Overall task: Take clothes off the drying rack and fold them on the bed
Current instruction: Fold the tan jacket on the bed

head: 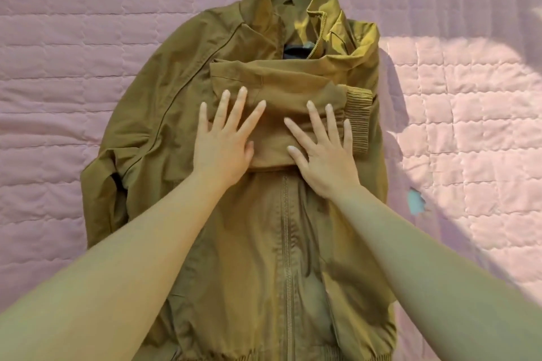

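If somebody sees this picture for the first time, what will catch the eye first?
A mustard-brown zip jacket lies front up in the middle of a pink quilted bedspread. The left hand and right hand press flat on a sleeve folded across its chest. Sunlight brightens the bedspread at the right.

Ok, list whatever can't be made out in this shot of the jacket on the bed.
Head view, the only one:
- Jacket hem: partly cut off by the bottom edge.
- Folded sleeve: partly covered by the left hand and right hand, both flat on it.
- Dark label inside the collar: too small to read.
- Small blue thing on the pink quilt: too small to identify.
- Drying rack: out of frame.
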`<state>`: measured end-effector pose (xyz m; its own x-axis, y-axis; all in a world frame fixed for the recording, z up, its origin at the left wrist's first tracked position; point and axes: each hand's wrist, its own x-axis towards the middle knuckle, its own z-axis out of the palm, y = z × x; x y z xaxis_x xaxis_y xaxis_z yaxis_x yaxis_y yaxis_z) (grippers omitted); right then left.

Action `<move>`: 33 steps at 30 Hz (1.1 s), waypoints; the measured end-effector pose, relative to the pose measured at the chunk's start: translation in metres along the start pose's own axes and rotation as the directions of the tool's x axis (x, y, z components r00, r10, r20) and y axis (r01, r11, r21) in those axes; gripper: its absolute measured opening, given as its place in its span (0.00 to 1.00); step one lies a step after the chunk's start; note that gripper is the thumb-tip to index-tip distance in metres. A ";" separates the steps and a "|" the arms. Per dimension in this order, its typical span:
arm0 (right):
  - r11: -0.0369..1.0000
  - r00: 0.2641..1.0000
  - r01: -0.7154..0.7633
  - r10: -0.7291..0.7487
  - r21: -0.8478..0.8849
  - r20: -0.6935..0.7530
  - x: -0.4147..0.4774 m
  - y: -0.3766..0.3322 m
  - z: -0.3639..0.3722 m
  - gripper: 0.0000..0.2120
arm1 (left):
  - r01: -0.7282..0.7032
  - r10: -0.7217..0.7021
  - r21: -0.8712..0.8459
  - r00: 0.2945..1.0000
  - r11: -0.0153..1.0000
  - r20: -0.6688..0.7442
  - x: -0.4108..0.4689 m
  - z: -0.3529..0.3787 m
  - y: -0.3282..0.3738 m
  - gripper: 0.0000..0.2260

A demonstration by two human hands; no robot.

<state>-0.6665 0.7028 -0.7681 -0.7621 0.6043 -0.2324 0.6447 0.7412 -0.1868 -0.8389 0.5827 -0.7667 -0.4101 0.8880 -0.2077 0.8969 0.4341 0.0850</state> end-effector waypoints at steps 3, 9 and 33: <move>0.996 0.959 -0.072 0.086 -0.061 0.269 0.010 0.024 0.009 0.27 | 0.194 -0.206 0.071 0.920 0.978 0.333 0.019 0.013 -0.022 0.33; 0.989 0.949 -0.110 0.136 -0.102 0.286 0.005 0.016 0.005 0.27 | 0.289 -0.262 -0.039 0.909 0.957 0.324 -0.006 0.012 -0.020 0.30; 0.867 0.930 0.050 -0.222 0.495 0.294 -0.112 -0.132 -0.006 0.25 | 0.875 -0.664 -0.479 0.396 0.064 0.635 -0.276 0.034 -0.117 0.31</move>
<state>-0.6670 0.5392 -0.7121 -0.8341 0.3114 -0.4554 0.5503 0.5287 -0.6463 -0.8256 0.2818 -0.7521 -0.6526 -0.0325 -0.7570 -0.3808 0.8778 0.2905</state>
